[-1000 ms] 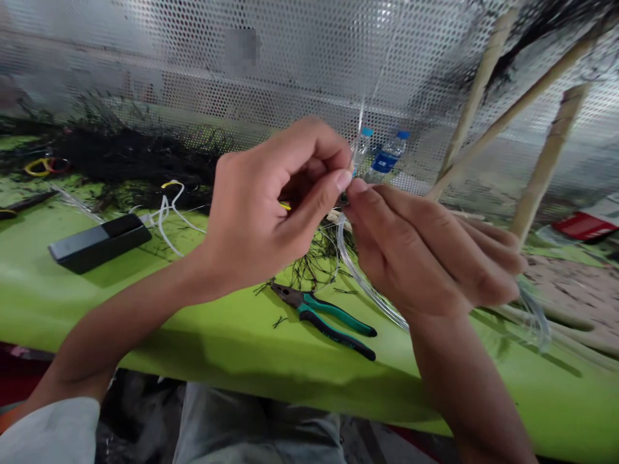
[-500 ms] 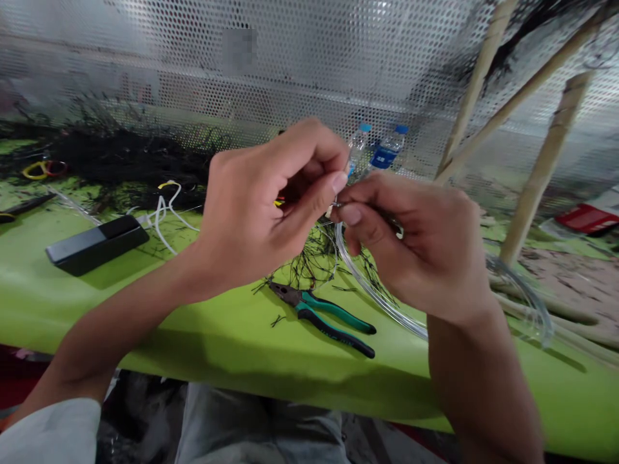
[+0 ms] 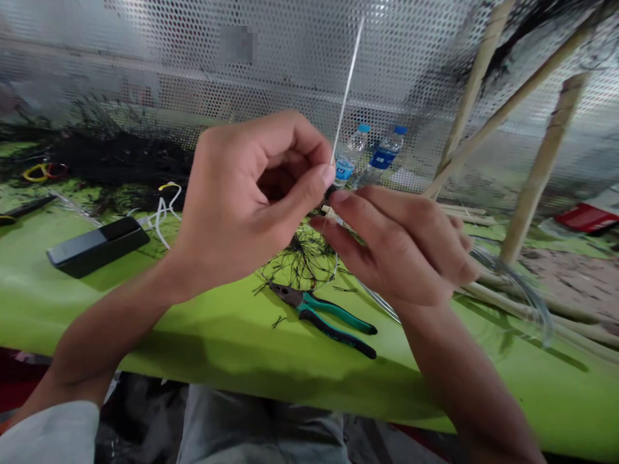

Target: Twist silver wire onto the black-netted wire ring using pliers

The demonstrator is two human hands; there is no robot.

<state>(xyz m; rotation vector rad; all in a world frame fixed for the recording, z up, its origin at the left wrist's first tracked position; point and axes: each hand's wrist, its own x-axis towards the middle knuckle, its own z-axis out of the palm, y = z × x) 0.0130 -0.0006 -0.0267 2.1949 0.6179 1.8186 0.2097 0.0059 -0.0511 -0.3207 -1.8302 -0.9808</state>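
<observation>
My left hand [image 3: 246,200] is raised over the table, thumb and forefinger pinching a thin white strand [image 3: 347,90]. The strand rises from the pinch, leaning slightly right. Just below those fingertips shows a small dark piece [image 3: 330,191], too small to name. My right hand [image 3: 401,248] meets it from the right, palm down, fingertips curled at the dark piece; what they grip is mostly hidden. Under both hands on the green table lie pliers [image 3: 324,316] with green and black handles, jaws towards the left. A tangle of dark thin wires [image 3: 304,258] lies behind the pliers.
A black box-shaped device [image 3: 99,245] with a white cable [image 3: 162,216] lies left. Behind it is a dark heap [image 3: 120,154] near scissors [image 3: 36,172]. Two water bottles [image 3: 385,154] stand behind my hands. Wooden poles [image 3: 546,167] and clear tubing [image 3: 536,299] are at right.
The white strand now stands up above my left fingertips. My right hand has rolled palm down with its fingers straighter, and my left hand has shifted slightly left. The pliers stay put.
</observation>
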